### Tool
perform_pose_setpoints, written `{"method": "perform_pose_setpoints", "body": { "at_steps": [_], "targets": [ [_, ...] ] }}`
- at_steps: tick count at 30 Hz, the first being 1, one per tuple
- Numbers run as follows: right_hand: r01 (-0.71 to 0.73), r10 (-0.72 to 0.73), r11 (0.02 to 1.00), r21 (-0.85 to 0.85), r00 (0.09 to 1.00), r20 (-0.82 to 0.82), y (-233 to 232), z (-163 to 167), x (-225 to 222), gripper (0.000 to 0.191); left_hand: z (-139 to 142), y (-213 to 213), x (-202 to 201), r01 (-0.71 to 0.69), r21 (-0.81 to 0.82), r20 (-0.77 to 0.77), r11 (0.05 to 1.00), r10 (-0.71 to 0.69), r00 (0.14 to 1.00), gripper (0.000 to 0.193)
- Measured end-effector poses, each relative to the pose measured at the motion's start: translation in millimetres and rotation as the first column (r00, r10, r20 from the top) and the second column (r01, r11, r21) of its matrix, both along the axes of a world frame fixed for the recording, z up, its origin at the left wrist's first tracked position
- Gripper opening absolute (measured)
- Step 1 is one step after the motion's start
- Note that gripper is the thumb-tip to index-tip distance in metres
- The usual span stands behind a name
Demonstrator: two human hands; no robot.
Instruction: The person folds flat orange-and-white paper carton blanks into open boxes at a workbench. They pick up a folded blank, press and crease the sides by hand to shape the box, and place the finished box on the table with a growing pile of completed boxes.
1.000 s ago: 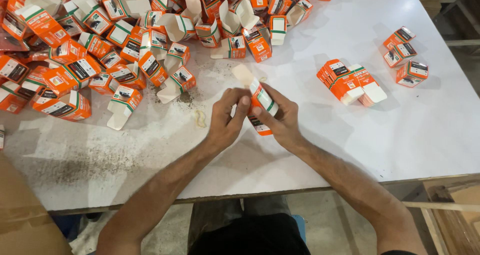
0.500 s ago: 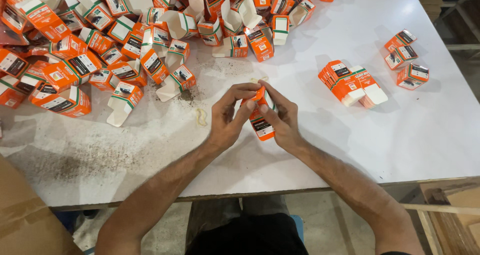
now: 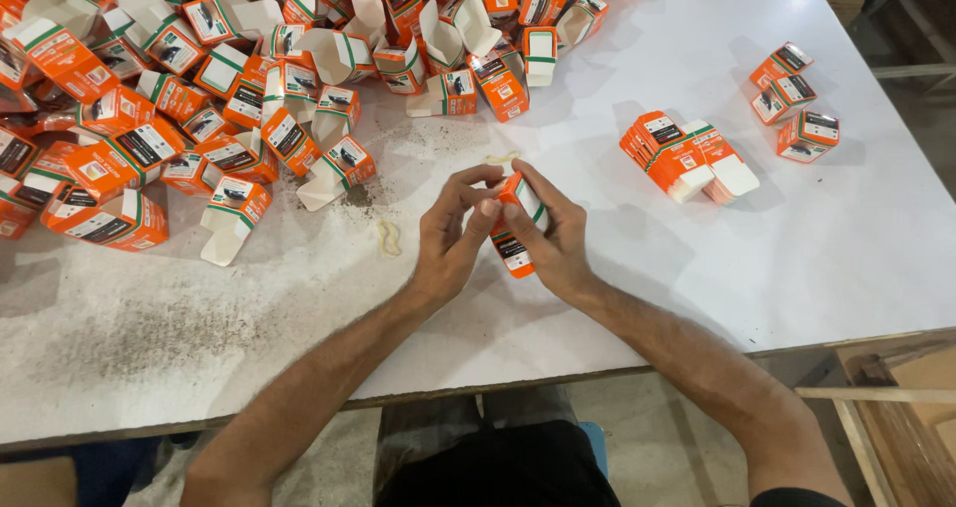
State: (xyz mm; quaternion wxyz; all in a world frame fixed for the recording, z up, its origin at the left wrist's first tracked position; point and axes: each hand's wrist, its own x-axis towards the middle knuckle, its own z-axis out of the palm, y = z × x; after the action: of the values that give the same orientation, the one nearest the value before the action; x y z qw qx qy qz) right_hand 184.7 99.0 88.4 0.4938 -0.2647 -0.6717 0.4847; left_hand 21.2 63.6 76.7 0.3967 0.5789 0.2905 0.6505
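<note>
Both my hands hold one small orange and white carton point(image 3: 512, 251) just above the white table point(image 3: 697, 288). My left hand point(image 3: 450, 238) pinches its top end with thumb and fingertips. My right hand point(image 3: 555, 233) wraps the carton's right side, fingers pressing on the folded top flap. The carton stands nearly upright, tilted slightly left.
A big heap of open orange cartons point(image 3: 199, 99) covers the table's far left. A stack of flat cartons point(image 3: 682, 153) lies right of my hands, and three closed cartons point(image 3: 797, 99) sit farther right. Two rubber bands point(image 3: 390, 236) lie near my left hand. Wooden frames point(image 3: 886, 407) stand at lower right.
The carton's white top flap, sticking up a second ago, has been folded down. My fingers have closed over the top end.
</note>
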Motion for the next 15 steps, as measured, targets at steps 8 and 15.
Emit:
{"method": "perform_pose_setpoints", "body": {
  "at_steps": [8, 15],
  "targets": [
    [0.004, -0.383, 0.701, 0.713, 0.846, 0.372, 43.1, 22.0, 25.8, 0.117, 32.2, 13.9, -48.2, -0.341, 0.029, 0.003, 0.94, 0.341, 0.94, 0.015],
    [0.401, -0.587, 0.732, 0.551, -0.038, 0.808, 99.5, 49.2, 110.8, 0.127, 31.8, 10.7, -33.4, -0.504, 0.264, -0.364, 0.823, 0.569, 0.738, 0.032]
  ]
}}
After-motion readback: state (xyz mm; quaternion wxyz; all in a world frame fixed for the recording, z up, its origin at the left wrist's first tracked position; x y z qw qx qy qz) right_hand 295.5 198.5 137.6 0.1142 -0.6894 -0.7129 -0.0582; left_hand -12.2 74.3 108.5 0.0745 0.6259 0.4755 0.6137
